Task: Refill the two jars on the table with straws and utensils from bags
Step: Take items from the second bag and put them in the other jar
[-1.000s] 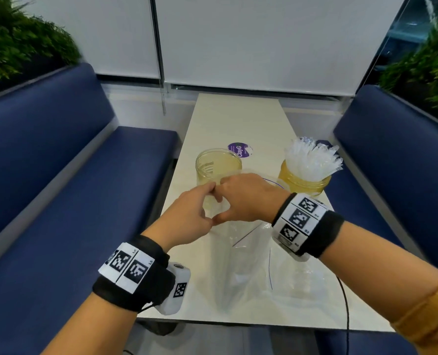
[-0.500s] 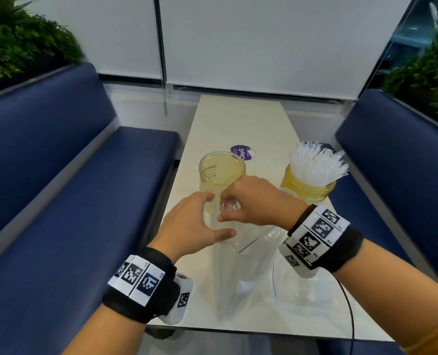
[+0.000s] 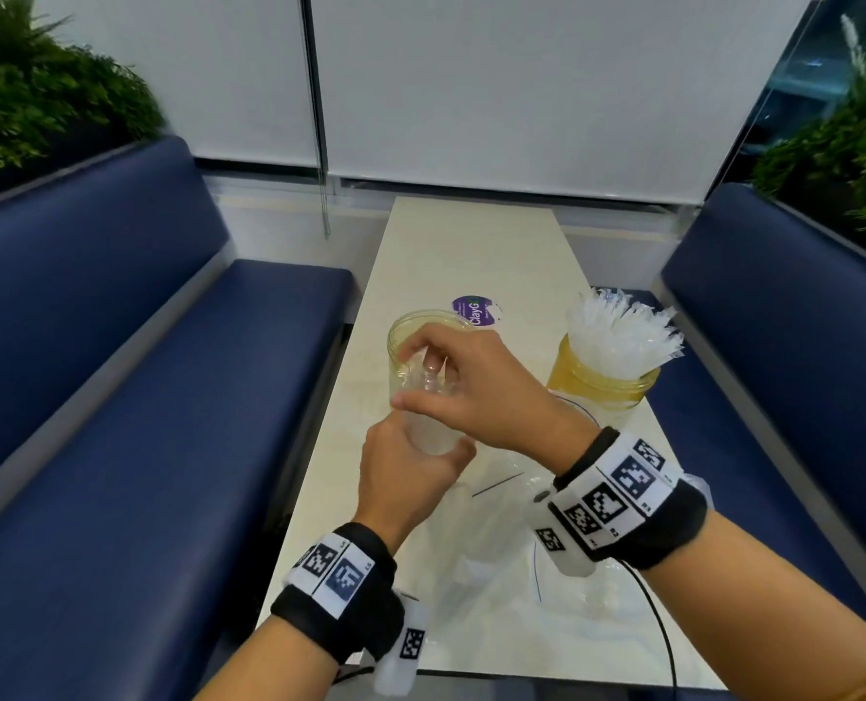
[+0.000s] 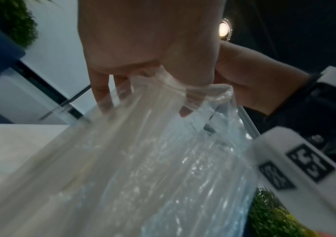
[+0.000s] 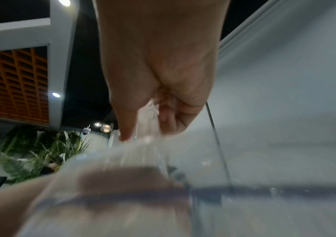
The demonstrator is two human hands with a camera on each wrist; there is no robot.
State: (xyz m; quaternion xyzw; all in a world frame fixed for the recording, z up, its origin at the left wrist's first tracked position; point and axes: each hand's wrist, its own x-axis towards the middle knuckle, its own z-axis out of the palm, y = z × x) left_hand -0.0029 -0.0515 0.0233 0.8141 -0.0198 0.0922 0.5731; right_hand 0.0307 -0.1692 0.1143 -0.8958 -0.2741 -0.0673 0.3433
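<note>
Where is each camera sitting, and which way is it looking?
Head: worn on the head, looking forward and down at the table, the empty jar, the straw jar and the clear bag; both forearms, wristbands, the left hand and the right hand show.
Left wrist: looks along the left hand at the bag; the right hand shows too.
Right wrist: looks along the right hand at the blurred bag.
Shared: every view shows the right hand and the bag.

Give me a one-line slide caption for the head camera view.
Both hands, left hand and right hand, grip a clear bag before the empty jar; the other jar holds wrapped straws.
</note>
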